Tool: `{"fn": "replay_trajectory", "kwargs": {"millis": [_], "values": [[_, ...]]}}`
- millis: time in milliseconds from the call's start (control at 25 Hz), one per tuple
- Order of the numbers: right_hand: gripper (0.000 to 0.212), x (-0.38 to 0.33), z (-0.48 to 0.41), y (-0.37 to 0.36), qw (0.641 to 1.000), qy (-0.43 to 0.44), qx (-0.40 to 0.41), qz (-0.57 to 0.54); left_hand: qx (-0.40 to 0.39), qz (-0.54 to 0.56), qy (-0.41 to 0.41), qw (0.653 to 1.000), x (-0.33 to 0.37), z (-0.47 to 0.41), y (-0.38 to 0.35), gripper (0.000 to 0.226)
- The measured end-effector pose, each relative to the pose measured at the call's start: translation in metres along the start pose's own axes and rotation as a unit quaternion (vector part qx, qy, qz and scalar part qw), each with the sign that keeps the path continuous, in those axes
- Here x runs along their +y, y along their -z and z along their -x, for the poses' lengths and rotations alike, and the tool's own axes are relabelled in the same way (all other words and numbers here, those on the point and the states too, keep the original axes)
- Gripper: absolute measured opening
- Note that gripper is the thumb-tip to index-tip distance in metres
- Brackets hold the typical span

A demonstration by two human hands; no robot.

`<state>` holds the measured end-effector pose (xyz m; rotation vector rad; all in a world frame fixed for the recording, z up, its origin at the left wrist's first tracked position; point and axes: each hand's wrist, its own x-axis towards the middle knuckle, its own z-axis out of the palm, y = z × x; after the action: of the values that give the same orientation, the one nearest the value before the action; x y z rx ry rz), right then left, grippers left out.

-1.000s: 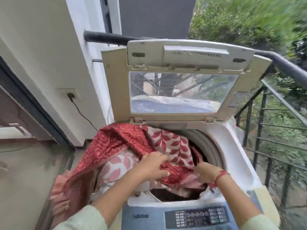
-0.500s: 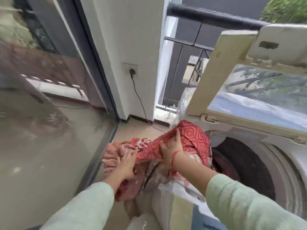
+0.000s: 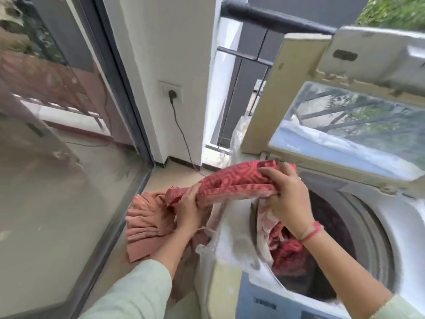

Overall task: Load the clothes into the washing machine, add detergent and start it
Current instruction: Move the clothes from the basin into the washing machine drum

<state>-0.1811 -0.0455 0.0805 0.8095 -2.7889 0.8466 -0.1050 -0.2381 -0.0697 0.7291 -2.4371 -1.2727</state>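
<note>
A top-loading washing machine (image 3: 377, 217) stands at the right with its lid (image 3: 345, 125) raised. A red patterned cloth (image 3: 232, 183) stretches from the machine's left side over its rim. My right hand (image 3: 285, 199) grips the cloth's upper end above the drum opening. My left hand (image 3: 188, 208) grips its lower end, left of the machine. More red and white fabric (image 3: 282, 242) lies inside the drum. A salmon-pink cloth (image 3: 147, 224) hangs below my left hand, beside the machine.
A glass sliding door (image 3: 57, 157) fills the left. A wall socket (image 3: 171, 90) with a black cable sits on the white pillar. A dark balcony railing (image 3: 276, 18) runs behind the machine. The control panel (image 3: 264, 302) shows at the bottom.
The view swung left from the drum to the machine's side. Both hands took hold of the red cloth hanging outside and lifted it up toward the drum opening.
</note>
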Motion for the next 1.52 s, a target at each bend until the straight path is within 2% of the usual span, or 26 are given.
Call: {"fn": "replay_trajectory", "kwargs": {"millis": [80, 160, 240, 280, 320, 360, 400, 440, 480, 520, 560, 600, 680, 760, 800, 840, 880, 920, 960, 1040, 1120, 1160, 1240, 1320, 1440, 1520], "values": [[0.053, 0.034, 0.02, 0.054, 0.989, -0.045, 0.128, -0.065, 0.11, -0.006, -0.139, 0.984, 0.079, -0.012, 0.014, 0.04], [0.045, 0.062, 0.043, 0.102, 0.965, -0.054, 0.248, -0.057, 0.137, 0.006, -0.28, 0.95, 0.158, -0.007, 0.018, 0.035], [0.036, 0.095, 0.065, 0.137, 0.937, -0.079, 0.341, -0.009, 0.112, -0.018, -0.383, 0.917, 0.222, 0.013, -0.003, 0.037], [0.037, 0.118, 0.075, 0.143, 0.929, -0.104, 0.354, 0.035, 0.086, -0.062, -0.4, 0.91, 0.241, 0.026, -0.023, 0.04], [0.042, 0.141, 0.083, 0.142, 0.935, -0.122, 0.317, 0.104, 0.028, -0.136, -0.392, 0.91, 0.244, 0.035, -0.051, 0.046], [0.049, 0.167, 0.094, 0.135, 0.948, -0.13, 0.216, 0.192, -0.081, -0.236, -0.359, 0.899, 0.24, 0.044, -0.077, 0.052], [0.051, 0.188, 0.103, 0.124, 0.953, -0.136, 0.054, 0.267, -0.221, -0.341, -0.311, 0.859, 0.229, 0.05, -0.097, 0.055], [0.048, 0.202, 0.11, 0.109, 0.926, -0.142, -0.145, 0.319, -0.359, -0.423, -0.261, 0.79, 0.217, 0.058, -0.106, 0.056], [0.045, 0.203, 0.115, 0.094, 0.859, -0.156, -0.357, 0.333, -0.462, -0.452, -0.221, 0.73, 0.205, 0.061, -0.108, 0.054], [0.043, 0.199, 0.116, 0.078, 0.782, -0.176, -0.515, 0.305, -0.521, -0.418, -0.206, 0.715, 0.195, 0.061, -0.102, 0.051], [0.042, 0.189, 0.113, 0.067, 0.738, -0.184, -0.587, 0.278, -0.531, -0.327, -0.215, 0.752, 0.186, 0.058, -0.089, 0.048], [0.044, 0.172, 0.103, 0.059, 0.746, -0.177, -0.588, 0.258, -0.496, -0.219, -0.222, 0.81, 0.179, 0.054, -0.07, 0.046], [0.046, 0.135, 0.069, 0.043, 0.856, -0.143, -0.443, 0.223, -0.323, -0.047, -0.223, 0.918, 0.158, 0.035, -0.021, 0.039], [0.041, 0.085, 0.028, 0.028, 0.943, -0.082, -0.285, 0.154, -0.124, -0.002, -0.194, 0.973, 0.112, 0.01, 0.026, 0.033], [0.039, 0.052, 0.007, 0.018, 0.966, -0.034, -0.229, 0.111, -0.052, -0.03, -0.151, 0.987, 0.079, -0.003, 0.045, 0.033], [0.04, 0.018, -0.013, 0.0, 0.975, 0.023, -0.206, 0.083, -0.016, -0.088, -0.084, 0.992, 0.04, -0.017, 0.061, 0.038], [0.046, -0.015, -0.03, -0.019, 0.97, 0.081, -0.206, 0.098, -0.029, -0.163, -0.01, 0.986, 0.003, -0.028, 0.072, 0.047], [0.058, -0.039, -0.045, -0.043, 0.953, 0.118, -0.234, 0.149, -0.079, -0.232, 0.055, 0.968, -0.028, -0.035, 0.076, 0.059], [0.072, -0.054, -0.059, -0.071, 0.925, 0.124, -0.282, 0.223, -0.141, -0.28, 0.098, 0.944, -0.053, -0.04, 0.079, 0.07], [0.085, -0.058, -0.083, -0.121, 0.83, 0.097, -0.375, 0.401, -0.251, -0.329, 0.112, 0.903, -0.087, -0.049, 0.075, 0.088], [0.067, -0.054, -0.092, -0.151, 0.741, 0.055, -0.417, 0.524, -0.315, -0.348, 0.085, 0.879, -0.104, -0.057, 0.064, 0.106], [0.052, -0.056, -0.092, -0.158, 0.724, 0.052, -0.419, 0.545, -0.328, -0.344, 0.083, 0.876, -0.109, -0.061, 0.057, 0.112], [0.031, -0.059, -0.091, -0.158, 0.751, 0.077, -0.379, 0.535, -0.334, -0.311, 0.1, 0.884, -0.106, -0.069, 0.044, 0.118], [0.026, -0.06, -0.081, -0.142, 0.822, 0.098, -0.337, 0.448, -0.328, -0.261, 0.107, 0.902, -0.092, -0.073, 0.028, 0.121], [0.056, -0.057, -0.053, -0.097, 0.938, 0.094, -0.188, 0.274, -0.286, -0.191, 0.074, 0.936, -0.057, -0.072, 0.013, 0.105], [0.069, -0.044, -0.032, -0.062, 0.986, 0.033, -0.074, 0.145, -0.249, -0.105, 0.014, 0.963, -0.027, -0.068, 0.013, 0.079]]}}
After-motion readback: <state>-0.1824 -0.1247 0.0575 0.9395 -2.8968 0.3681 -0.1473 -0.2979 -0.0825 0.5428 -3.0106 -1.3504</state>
